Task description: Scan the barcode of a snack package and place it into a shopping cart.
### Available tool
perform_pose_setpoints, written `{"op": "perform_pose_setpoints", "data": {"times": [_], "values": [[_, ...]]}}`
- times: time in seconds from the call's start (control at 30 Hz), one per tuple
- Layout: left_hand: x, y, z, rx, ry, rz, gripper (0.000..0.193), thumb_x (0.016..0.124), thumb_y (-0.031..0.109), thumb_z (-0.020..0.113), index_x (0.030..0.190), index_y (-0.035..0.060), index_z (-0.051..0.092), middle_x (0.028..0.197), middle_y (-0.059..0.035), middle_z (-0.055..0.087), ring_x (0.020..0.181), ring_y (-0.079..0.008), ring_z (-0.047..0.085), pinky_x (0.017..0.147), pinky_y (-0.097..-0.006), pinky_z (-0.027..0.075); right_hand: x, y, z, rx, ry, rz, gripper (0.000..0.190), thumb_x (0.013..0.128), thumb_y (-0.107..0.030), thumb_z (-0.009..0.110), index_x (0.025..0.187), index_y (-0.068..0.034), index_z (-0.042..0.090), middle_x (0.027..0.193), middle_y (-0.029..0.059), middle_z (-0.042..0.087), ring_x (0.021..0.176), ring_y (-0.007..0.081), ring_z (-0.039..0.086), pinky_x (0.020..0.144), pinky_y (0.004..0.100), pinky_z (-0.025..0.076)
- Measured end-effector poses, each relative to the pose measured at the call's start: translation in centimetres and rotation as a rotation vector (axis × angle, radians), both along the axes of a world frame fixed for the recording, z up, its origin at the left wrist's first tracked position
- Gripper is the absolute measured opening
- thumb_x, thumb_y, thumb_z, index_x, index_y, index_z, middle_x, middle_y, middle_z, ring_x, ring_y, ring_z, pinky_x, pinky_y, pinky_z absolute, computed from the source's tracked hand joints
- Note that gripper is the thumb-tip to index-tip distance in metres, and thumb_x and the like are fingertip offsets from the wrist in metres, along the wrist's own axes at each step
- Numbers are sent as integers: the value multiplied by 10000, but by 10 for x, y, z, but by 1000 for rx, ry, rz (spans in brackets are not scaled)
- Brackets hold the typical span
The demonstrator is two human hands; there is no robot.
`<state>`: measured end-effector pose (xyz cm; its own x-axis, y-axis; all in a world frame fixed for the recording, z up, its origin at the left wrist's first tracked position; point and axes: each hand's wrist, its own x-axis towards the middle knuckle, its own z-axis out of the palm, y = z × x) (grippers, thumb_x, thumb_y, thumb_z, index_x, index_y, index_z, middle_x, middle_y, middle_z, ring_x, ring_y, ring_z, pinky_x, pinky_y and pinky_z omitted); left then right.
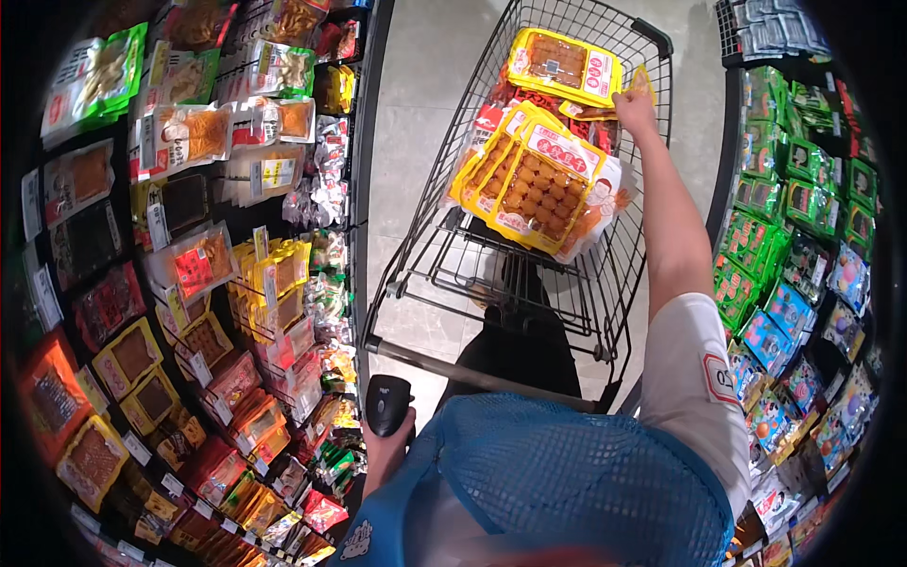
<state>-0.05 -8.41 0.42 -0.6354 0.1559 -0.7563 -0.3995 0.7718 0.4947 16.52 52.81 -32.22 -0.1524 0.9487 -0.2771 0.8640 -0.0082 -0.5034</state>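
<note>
My right hand (pixel 635 112) reaches into the wire shopping cart (pixel 425 212) and pinches the edge of a yellow snack packet (pixel 642 83) at the cart's right side. Beside it lies a stack of yellow-edged packets (pixel 560 67) with clear windows. Nearer to me, several fanned yellow packets of round brown pieces (pixel 545 184) rest on white and red packets in the cart. Low at the left, my left hand (pixel 388 443) is closed around a black handheld barcode scanner (pixel 387 405), outside the cart and just left of its handle (pixel 453 370).
Racks of hanging snack packets (pixel 276 276) line the aisle on the left, with price tags along their edges. More shelves of green and blue packets (pixel 751 248) stand on the right. Grey floor tiles (pixel 418 85) show around the cart. My blue mesh vest (pixel 567 461) fills the bottom.
</note>
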Motion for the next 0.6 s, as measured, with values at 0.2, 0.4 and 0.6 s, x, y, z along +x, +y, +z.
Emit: {"op": "perform_pose_setpoints", "data": {"times": [0.2, 0.4, 0.6], "values": [[-10, 12, -1, -117, -121, 22, 256, 816, 56, 729, 1067, 51, 678, 811, -13, 656, 622, -82, 563, 561, -256, 459, -26, 35, -44, -115, -213, 72, 705, 807, -535, 614, 1092, 108, 665, 1143, 329, 636, 1119, 412, 621, 970, 441, 481], [-18, -6, -29, -131, -106, -116, 248, 828, 31, 704, 1071, 57, 662, 905, -20, 679, 709, -98, 617, 624, -267, 506, -21, 64, -78, -216, -162, -55, 764, 788, -596, 621, 1147, 77, 662, 1174, 301, 640, 1128, 389, 625, 960, 418, 487], [-28, 23, -27, -139, -129, -115, 212, 833, 28, 697, 1039, 51, 656, 819, -29, 651, 664, -111, 629, 578, -268, 496, -41, 57, -86, -399, 105, -247, 667, 750, -529, 740, 1073, 52, 695, 1010, 200, 705, 896, 300, 696, 742, 407, 542]]}}
